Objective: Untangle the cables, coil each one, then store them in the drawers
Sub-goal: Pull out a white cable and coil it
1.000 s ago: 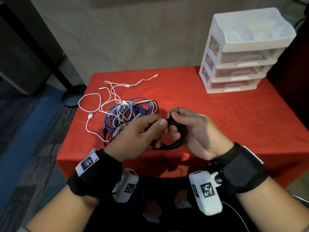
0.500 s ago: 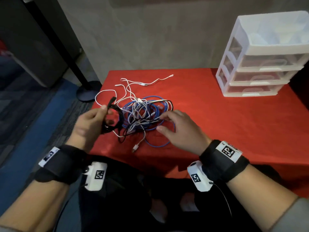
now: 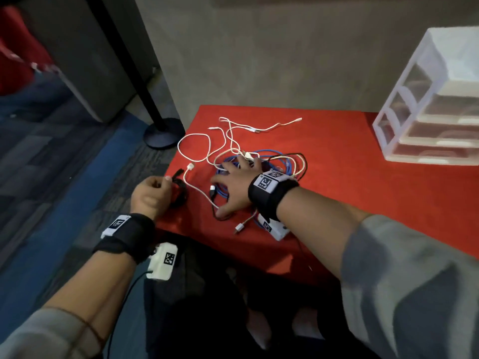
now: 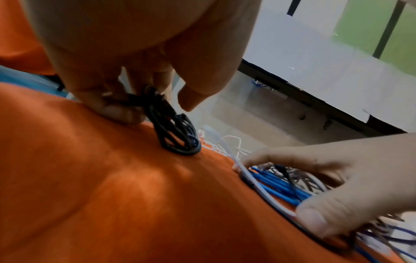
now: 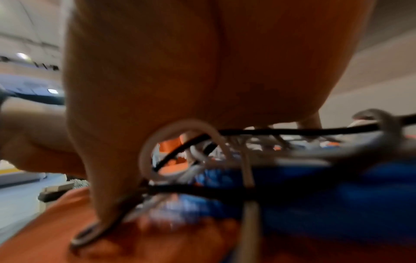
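Observation:
My left hand (image 3: 151, 194) pinches a small coiled black cable (image 3: 180, 193) at the left edge of the red table (image 3: 363, 198). In the left wrist view the black coil (image 4: 178, 138) touches the cloth under the left hand (image 4: 144, 106). My right hand (image 3: 234, 185) lies spread and flat on the tangle, pressing a blue cable (image 3: 280, 164), white cables (image 3: 197, 146) and a thin black cable. The right wrist view shows the palm (image 5: 191, 71) over the blue cable (image 5: 337, 195) and a white loop (image 5: 157, 138). The white drawer unit (image 3: 425, 104) stands at the far right, drawers closed.
A black post with a round base (image 3: 163, 133) stands on the floor just beyond the table's left corner. A grey wall runs behind the table. Bare red cloth lies between the tangle and the drawer unit.
My left hand carried the black coil leftward and down to the table's left edge. My right hand let go of it and settled flat on the tangle. The head view turned left.

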Demonstrator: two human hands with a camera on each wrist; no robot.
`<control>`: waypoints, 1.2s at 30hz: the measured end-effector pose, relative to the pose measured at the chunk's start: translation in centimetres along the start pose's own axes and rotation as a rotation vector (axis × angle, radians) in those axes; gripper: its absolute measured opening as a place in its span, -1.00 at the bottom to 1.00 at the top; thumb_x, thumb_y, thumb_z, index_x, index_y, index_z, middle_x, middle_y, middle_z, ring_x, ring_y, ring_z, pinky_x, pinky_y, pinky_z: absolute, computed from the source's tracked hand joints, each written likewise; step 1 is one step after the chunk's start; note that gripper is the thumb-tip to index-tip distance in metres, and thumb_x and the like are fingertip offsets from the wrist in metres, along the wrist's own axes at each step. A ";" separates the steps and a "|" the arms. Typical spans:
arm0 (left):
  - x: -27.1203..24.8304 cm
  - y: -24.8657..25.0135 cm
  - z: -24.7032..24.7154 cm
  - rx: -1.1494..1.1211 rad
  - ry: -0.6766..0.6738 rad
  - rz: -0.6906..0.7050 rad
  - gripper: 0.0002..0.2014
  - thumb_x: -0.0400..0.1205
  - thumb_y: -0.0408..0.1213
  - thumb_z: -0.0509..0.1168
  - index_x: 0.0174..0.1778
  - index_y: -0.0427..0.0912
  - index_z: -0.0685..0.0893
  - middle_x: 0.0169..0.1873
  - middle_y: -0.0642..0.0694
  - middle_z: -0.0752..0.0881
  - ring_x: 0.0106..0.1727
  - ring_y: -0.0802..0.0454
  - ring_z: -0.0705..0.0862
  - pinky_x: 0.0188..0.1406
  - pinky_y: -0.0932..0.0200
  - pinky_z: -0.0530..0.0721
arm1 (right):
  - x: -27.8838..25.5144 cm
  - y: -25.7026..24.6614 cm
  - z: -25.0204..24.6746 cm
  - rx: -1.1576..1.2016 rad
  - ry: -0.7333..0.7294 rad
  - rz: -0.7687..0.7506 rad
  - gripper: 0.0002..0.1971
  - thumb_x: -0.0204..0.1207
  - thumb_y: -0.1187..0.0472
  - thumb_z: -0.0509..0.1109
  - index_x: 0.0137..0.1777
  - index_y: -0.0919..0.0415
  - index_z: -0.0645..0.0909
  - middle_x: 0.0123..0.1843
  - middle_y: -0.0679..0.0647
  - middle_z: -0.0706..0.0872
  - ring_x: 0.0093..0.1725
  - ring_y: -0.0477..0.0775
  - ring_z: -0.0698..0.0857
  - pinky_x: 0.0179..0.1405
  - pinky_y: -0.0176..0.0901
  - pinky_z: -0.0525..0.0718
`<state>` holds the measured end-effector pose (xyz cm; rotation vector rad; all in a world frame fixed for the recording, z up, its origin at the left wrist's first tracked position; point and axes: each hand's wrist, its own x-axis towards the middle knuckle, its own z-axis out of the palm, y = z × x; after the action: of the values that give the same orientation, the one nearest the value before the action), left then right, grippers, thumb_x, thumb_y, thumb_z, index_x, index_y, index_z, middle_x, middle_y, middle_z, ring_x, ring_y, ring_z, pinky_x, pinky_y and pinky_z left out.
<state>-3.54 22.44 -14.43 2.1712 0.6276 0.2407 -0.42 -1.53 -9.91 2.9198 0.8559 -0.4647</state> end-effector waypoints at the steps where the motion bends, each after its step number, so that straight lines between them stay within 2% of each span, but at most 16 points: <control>1: 0.0 0.1 0.0 0.039 -0.023 0.012 -0.67 0.58 0.14 0.32 -0.20 -0.05 0.77 -0.25 -0.05 0.84 -0.14 -0.06 0.80 0.02 0.01 0.77 | 0.0 0.4 0.1 -0.013 -0.003 0.004 -0.03 0.15 -0.62 0.40 0.61 -0.39 0.27 0.76 0.05 0.19 0.72 0.45 0.06 0.52 0.64 0.02; 3: -0.1 0.1 0.3 0.109 -0.055 0.042 -0.74 0.59 0.06 0.35 -0.11 -0.04 0.80 -0.19 -0.05 0.85 -0.06 -0.11 0.80 0.10 -0.05 0.75 | -0.5 1.7 0.0 -0.022 0.002 0.010 -0.12 0.23 -0.56 0.39 0.58 -0.38 0.29 0.71 0.01 0.26 0.68 0.39 0.18 0.51 0.56 0.15; 5: -0.1 0.0 0.6 0.140 -0.069 0.058 -0.80 0.60 -0.01 0.37 -0.03 -0.03 0.78 -0.14 -0.04 0.84 -0.01 -0.11 0.79 0.14 -0.04 0.74 | -1.7 3.4 0.1 -0.004 0.004 0.040 -0.17 0.29 -0.53 0.37 0.57 -0.37 0.29 0.69 -0.01 0.28 0.66 0.36 0.20 0.49 0.51 0.23; 7: 0.0 0.0 0.7 0.168 -0.083 0.050 -0.69 0.51 0.12 0.34 0.02 0.04 0.76 -0.06 -0.03 0.83 0.05 -0.12 0.78 0.19 -0.06 0.73 | -3.3 5.5 0.7 0.011 0.018 0.089 -0.19 0.31 -0.53 0.35 0.57 -0.38 0.29 0.69 -0.04 0.29 0.65 0.33 0.21 0.48 0.48 0.26; 9: -0.3 0.6 0.7 0.237 -0.093 0.045 -0.50 0.39 0.31 0.24 0.11 0.13 0.73 0.12 -0.08 0.78 0.21 -0.18 0.73 0.33 -0.15 0.67 | -5.4 7.9 1.5 0.019 0.050 0.128 -0.20 0.32 -0.53 0.34 0.58 -0.39 0.28 0.69 -0.07 0.30 0.66 0.30 0.21 0.49 0.46 0.26; 11: -1.3 1.9 0.9 0.339 -0.056 0.071 -0.50 0.47 0.30 0.29 0.24 0.16 0.70 0.35 -0.17 0.62 0.43 -0.29 0.56 0.50 -0.23 0.50 | -7.7 10.2 2.3 0.036 0.082 0.156 -0.20 0.34 -0.53 0.33 0.59 -0.39 0.28 0.70 -0.11 0.29 0.68 0.27 0.18 0.52 0.46 0.24; 14: -2.5 5.0 1.9 0.420 -0.018 0.189 -0.62 0.60 0.13 0.34 0.30 0.10 0.69 0.45 -0.16 0.55 0.51 -0.34 0.43 0.50 -0.28 0.37 | -11.0 13.8 3.5 0.066 0.085 0.224 -0.18 0.34 -0.53 0.32 0.61 -0.41 0.23 0.70 -0.17 0.24 0.72 0.25 0.10 0.57 0.50 0.17; 18: -1.1 9.4 4.9 0.495 -0.174 0.343 -0.55 0.50 0.17 0.23 0.29 0.19 0.70 0.37 -0.22 0.64 0.40 -0.37 0.56 0.43 -0.26 0.54 | -14.3 17.3 4.5 0.099 0.092 0.303 -0.21 0.36 -0.53 0.33 0.60 -0.48 0.21 0.72 -0.22 0.21 0.75 0.21 0.04 0.60 0.44 0.12; 21: 0.5 11.8 7.9 0.652 -0.359 0.348 -0.49 0.43 0.12 0.22 0.32 0.20 0.65 0.36 -0.27 0.59 0.36 -0.38 0.58 0.43 -0.20 0.56 | -15.7 18.4 5.1 0.112 0.097 0.336 -0.23 0.39 -0.51 0.32 0.61 -0.51 0.20 0.75 -0.19 0.19 0.76 0.20 -0.01 0.62 0.43 0.04; 23: 0.8 13.0 9.6 0.731 -0.415 0.308 -0.62 0.54 -0.03 0.24 0.30 0.10 0.63 0.34 -0.29 0.53 0.34 -0.40 0.54 0.44 -0.18 0.53 | -16.3 18.6 5.4 0.133 0.100 0.351 -0.25 0.42 -0.49 0.33 0.62 -0.51 0.20 0.77 -0.18 0.15 0.78 0.20 -0.05 0.64 0.43 -0.03; 25: 0.3 13.8 10.7 0.746 -0.422 0.342 -0.74 0.58 -0.10 0.18 0.14 0.11 0.66 0.26 -0.25 0.53 0.27 -0.36 0.57 0.40 -0.19 0.56 | -16.7 18.8 5.7 0.151 0.111 0.355 -0.26 0.43 -0.48 0.32 0.62 -0.52 0.21 0.78 -0.17 0.13 0.78 0.20 -0.09 0.65 0.44 -0.09; 28: -1.5 14.3 12.2 0.645 -0.474 0.449 -0.85 0.52 0.03 0.18 -0.21 0.14 0.63 0.05 -0.13 0.62 0.11 -0.27 0.67 0.25 -0.08 0.65 | -16.9 18.9 5.9 0.175 0.121 0.353 -0.28 0.45 -0.46 0.33 0.62 -0.52 0.22 0.78 -0.14 0.12 0.78 0.19 -0.12 0.66 0.48 -0.17; 30: -3.5 14.5 13.0 0.518 -0.506 0.540 -0.77 0.60 -0.03 0.26 -0.38 0.06 0.56 -0.16 -0.10 0.69 0.02 -0.26 0.70 0.02 0.02 0.62 | -17.0 18.9 5.9 0.181 0.118 0.348 -0.28 0.45 -0.45 0.33 0.62 -0.51 0.22 0.78 -0.14 0.13 0.79 0.19 -0.13 0.66 0.51 -0.20; 32: -5.8 14.6 13.5 0.403 -0.518 0.592 -0.77 0.66 -0.16 0.35 -0.33 -0.03 0.62 -0.20 -0.13 0.74 -0.03 -0.21 0.71 -0.05 0.04 0.59 | -16.9 18.9 5.9 0.179 0.117 0.344 -0.28 0.45 -0.45 0.33 0.62 -0.51 0.23 0.78 -0.13 0.14 0.79 0.20 -0.12 0.65 0.52 -0.20; 34: -7.8 14.5 13.5 0.306 -0.492 0.636 -0.84 0.67 -0.15 0.38 -0.18 -0.12 0.70 -0.12 -0.15 0.75 -0.04 -0.16 0.70 -0.04 0.06 0.59 | -16.9 19.0 5.9 0.180 0.115 0.341 -0.27 0.44 -0.46 0.33 0.62 -0.51 0.22 0.79 -0.11 0.12 0.79 0.21 -0.13 0.65 0.54 -0.21; 36: -9.2 14.2 13.2 0.216 -0.419 0.668 -0.84 0.68 -0.13 0.38 -0.12 -0.14 0.71 -0.14 -0.10 0.73 -0.07 -0.11 0.69 -0.09 0.09 0.53 | -17.1 18.7 5.8 0.189 0.127 0.331 -0.23 0.41 -0.54 0.27 0.63 -0.52 0.19 0.81 -0.10 0.04 0.79 0.23 -0.18 0.63 0.57 -0.23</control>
<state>-1.38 1.31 -11.23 2.4779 -0.3353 0.0581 -5.60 -26.96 -10.64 3.2057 0.3387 -0.3533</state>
